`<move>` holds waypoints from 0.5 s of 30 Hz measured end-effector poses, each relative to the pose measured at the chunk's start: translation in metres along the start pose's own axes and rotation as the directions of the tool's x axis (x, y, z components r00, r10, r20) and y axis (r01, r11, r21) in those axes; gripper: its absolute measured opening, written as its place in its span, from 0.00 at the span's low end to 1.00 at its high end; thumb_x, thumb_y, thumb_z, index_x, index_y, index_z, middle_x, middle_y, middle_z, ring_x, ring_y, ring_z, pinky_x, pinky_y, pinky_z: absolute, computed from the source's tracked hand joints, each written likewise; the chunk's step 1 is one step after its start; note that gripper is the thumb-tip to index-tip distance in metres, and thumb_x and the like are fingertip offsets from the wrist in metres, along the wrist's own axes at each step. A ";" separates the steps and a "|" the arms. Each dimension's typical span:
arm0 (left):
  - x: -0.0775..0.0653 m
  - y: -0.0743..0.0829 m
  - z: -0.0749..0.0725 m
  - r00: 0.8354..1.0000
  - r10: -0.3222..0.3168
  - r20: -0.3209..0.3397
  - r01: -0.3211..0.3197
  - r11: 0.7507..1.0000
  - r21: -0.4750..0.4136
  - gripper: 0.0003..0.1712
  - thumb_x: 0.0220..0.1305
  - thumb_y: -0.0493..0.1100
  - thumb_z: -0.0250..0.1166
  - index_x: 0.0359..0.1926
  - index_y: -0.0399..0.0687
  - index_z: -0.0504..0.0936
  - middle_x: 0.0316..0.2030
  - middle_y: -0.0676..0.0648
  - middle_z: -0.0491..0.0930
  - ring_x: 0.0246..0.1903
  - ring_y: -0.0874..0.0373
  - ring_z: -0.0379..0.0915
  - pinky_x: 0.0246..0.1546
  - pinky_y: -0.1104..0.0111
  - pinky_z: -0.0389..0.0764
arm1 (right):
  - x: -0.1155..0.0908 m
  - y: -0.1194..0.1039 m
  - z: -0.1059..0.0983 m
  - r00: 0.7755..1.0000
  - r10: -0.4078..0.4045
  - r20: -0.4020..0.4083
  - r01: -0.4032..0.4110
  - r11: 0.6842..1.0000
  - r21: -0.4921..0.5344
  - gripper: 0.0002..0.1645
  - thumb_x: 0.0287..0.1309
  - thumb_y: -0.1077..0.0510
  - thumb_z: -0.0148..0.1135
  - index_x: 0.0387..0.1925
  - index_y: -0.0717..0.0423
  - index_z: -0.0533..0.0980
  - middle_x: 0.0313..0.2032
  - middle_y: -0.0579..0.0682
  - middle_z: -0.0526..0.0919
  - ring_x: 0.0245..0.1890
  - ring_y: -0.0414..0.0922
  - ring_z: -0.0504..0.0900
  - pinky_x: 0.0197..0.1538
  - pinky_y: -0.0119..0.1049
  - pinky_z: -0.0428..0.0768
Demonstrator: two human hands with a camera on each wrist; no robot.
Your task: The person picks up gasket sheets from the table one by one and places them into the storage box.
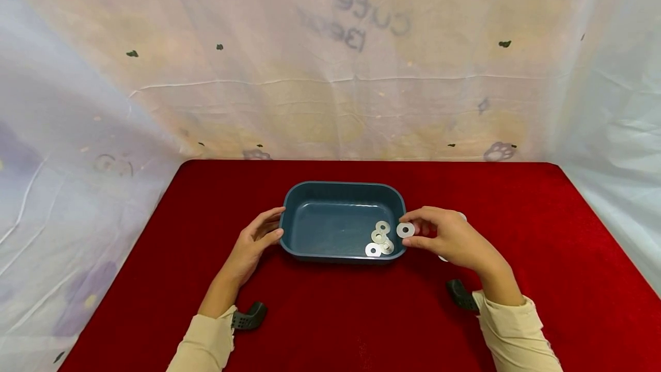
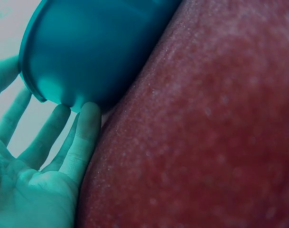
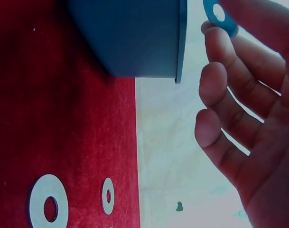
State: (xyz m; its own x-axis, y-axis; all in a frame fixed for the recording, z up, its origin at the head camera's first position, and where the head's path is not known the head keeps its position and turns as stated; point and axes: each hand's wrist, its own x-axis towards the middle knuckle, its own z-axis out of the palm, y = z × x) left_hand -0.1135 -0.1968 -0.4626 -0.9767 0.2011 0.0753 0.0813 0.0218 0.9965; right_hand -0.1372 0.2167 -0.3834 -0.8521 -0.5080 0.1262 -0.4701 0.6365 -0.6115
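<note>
A dark blue-grey rectangular bin (image 1: 330,228) stands on the red cloth, with several flat metal washers (image 1: 369,250) overlapping in its right front corner. At the bin's left end is my left hand (image 1: 250,248); its extended fingertips touch the end wall in the left wrist view. Between thumb and fingertips my right hand (image 1: 457,240) pinches one washer (image 1: 400,229), just outside the right rim and level with it. In the right wrist view, loose washers (image 3: 37,204) lie on the cloth below that hand, which mostly hides them in the head view.
Red cloth (image 1: 341,314) covers the table, which ends at a pale printed fabric wall (image 1: 330,113) behind the bin. More fabric (image 1: 51,200) hangs at both sides. Black wrist mounts (image 1: 250,316) stick out near both cream sleeves.
</note>
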 end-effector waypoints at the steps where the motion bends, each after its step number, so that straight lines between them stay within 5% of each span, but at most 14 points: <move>1: 0.000 0.000 0.000 1.000 -0.001 0.000 0.001 1.000 0.000 0.30 0.72 0.39 0.58 0.72 0.44 0.64 0.66 0.40 0.67 0.59 0.62 0.72 0.51 0.73 0.80 | 0.000 0.000 0.000 1.000 0.000 0.002 0.000 1.000 0.003 0.20 0.50 0.51 0.77 0.47 0.40 0.82 0.29 0.36 0.78 0.30 0.36 0.75 0.33 0.28 0.76; 15: 0.000 0.002 0.001 1.000 -0.002 -0.001 0.002 1.000 0.008 0.30 0.72 0.39 0.59 0.72 0.45 0.65 0.67 0.38 0.66 0.60 0.59 0.71 0.51 0.73 0.80 | 0.001 0.004 0.000 1.000 -0.010 0.003 0.010 1.000 -0.021 0.22 0.52 0.50 0.76 0.49 0.49 0.83 0.29 0.37 0.77 0.30 0.35 0.74 0.33 0.28 0.76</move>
State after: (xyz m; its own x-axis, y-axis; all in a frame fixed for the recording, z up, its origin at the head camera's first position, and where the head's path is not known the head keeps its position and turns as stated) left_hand -0.1129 -0.1957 -0.4607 -0.9770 0.2000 0.0737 0.0813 0.0298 0.9962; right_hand -0.1400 0.2190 -0.3859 -0.8469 -0.5157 0.1299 -0.4830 0.6436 -0.5938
